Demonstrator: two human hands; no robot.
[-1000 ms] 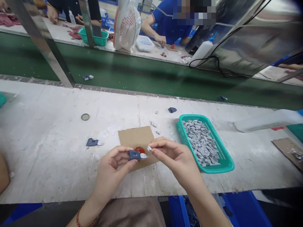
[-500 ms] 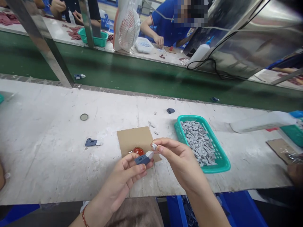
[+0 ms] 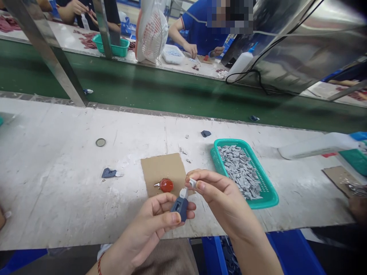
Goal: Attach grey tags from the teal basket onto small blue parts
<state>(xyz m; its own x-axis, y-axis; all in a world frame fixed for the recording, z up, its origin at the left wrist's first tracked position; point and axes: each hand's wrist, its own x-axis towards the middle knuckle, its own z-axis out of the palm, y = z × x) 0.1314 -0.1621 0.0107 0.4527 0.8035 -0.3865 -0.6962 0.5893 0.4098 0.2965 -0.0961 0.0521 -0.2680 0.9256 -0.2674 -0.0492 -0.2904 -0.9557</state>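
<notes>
My left hand (image 3: pixel 160 219) grips a dark blue piece (image 3: pixel 180 208) whose light grey tip points up and away from me. Just above that tip, my right hand (image 3: pixel 218 194) pinches a small light grey part (image 3: pixel 192 183) between thumb and fingers. Behind my hands lies a brown cardboard square (image 3: pixel 160 166) bearing a round blob of red-orange liquid (image 3: pixel 166 185) with a metal tip beside it. To the right stands a green basket (image 3: pixel 269 198) full of small grey parts (image 3: pixel 241 172). Another blue piece with a grey tip (image 3: pixel 109 173) rests at the left.
A bottle cap (image 3: pixel 100 142) and a dark blue piece (image 3: pixel 205 133) lie on the white table (image 3: pixel 57 172). At the right are a white bottle (image 3: pixel 318 146) and more cardboard (image 3: pixel 341 179). Beyond runs a green belt (image 3: pixel 160 91) with loose pieces; people work across it.
My left hand has turned the blue piece more upright and moved it slightly right and nearer me. The small grey part shifted slightly right and down. Pieces on the green belt moved left.
</notes>
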